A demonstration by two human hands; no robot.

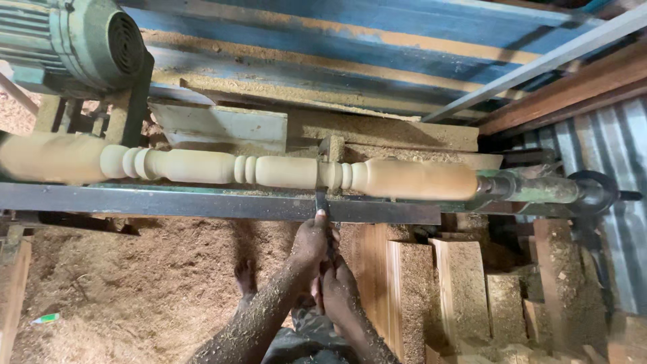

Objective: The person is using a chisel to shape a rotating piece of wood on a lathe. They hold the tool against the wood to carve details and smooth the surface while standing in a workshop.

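Spindle: pale wooden spindle lies across the frame from 9 to 3 o'clock, mounted on the lathe above the steel tool rest bar; motion-blurred, so judged to be turning.
Done so far: left and mid stretch already shaped w/ beads, coves and a long swell; one bead cluster near centre at approx 12 o'clock of the hands.
Left to do: right-hand section looks plain and cylindrical, tinted more orange, no detail cut; far-left end blurred, can't tell its finish; judged roughly two-thirds shaped.
Chisel: dark blade rests on the bar, tip up against the spindle by the central beads.
Left hand: left hand wrapped close around the blade just below the bar; thumb up at 12 o'clock; grip narrow, holding the chisel.
Right hand: right hand lower, at 6 o'clock of the left; grip closed on the handle, handle itself hidden.
Motor: green motor at 10 o'clock.
Tailstock: dark centre at 3 o'clock holds the right end.
Floor: sawdust thick at 7 o'clock; wood blocks stacked at 4 o'clock; bare foot below the bar.
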